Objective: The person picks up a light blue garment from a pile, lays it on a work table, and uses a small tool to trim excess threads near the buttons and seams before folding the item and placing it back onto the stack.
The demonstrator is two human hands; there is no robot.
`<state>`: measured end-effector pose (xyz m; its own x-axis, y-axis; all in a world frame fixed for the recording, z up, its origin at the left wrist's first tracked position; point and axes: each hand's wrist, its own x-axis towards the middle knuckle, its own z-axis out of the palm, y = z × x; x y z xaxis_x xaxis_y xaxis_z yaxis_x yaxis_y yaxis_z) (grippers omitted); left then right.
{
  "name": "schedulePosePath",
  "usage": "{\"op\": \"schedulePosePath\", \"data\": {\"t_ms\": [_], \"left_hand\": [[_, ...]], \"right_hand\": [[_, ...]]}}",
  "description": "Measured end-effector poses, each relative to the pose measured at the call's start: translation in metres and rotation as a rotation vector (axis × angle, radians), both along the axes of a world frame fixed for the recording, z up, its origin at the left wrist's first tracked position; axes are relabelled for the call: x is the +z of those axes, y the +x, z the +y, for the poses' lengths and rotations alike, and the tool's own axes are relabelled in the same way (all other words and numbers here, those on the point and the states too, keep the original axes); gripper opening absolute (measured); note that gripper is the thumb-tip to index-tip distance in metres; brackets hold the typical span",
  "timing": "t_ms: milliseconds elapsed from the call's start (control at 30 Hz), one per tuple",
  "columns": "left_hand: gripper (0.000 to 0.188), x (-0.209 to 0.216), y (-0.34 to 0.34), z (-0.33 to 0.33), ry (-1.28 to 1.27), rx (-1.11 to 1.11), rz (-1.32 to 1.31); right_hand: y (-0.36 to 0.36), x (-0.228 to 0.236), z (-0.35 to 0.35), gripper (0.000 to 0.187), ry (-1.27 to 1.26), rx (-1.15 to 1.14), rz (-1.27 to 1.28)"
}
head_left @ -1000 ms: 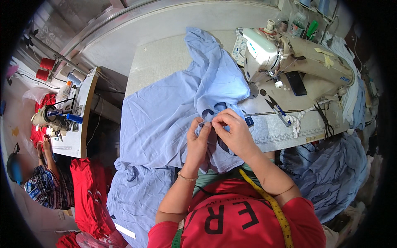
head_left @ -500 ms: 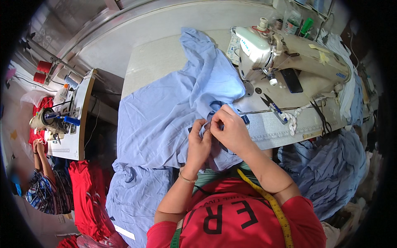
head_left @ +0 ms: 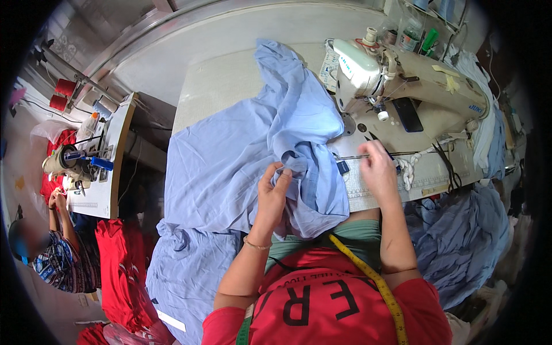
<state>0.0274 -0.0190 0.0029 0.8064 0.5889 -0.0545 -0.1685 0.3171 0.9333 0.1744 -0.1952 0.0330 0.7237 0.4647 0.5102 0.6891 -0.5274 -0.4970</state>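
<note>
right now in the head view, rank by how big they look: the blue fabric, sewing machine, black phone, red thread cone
1. blue fabric
2. sewing machine
3. black phone
4. red thread cone, close to the phone and farther off, so unsure

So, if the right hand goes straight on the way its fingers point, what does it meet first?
Probably the scissors just beyond the right hand, then the sewing machine; depth is unclear.

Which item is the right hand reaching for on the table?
Start at the cream sewing machine on the table. Just in front of it, the right hand rests on thin scissors. Unlike the flat black phone behind, they are slim and pointed.
</note>
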Motion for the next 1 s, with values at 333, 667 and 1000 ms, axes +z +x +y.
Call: {"op": "schedulePosePath", "data": {"t_ms": [333, 667, 1000], "left_hand": [[0.022, -0.006, 0.001, -0.002, 0.287, 0.014, 0.101], [0.022, 0.005, -0.001, -0.007, 0.467, -0.023, 0.202], [0.022, 0.002, 0.0, -0.004, 0.35, 0.038, 0.133]], "right_hand": [[-0.045, 0.004, 0.043, 0.012, 0.317, 0.417, 0.485], [-0.05, -0.002, 0.064, 0.009, 0.238, 0.467, 0.3], [-0.007, -0.008, 0.016, 0.008, 0.032, 0.114, 0.068]]}}
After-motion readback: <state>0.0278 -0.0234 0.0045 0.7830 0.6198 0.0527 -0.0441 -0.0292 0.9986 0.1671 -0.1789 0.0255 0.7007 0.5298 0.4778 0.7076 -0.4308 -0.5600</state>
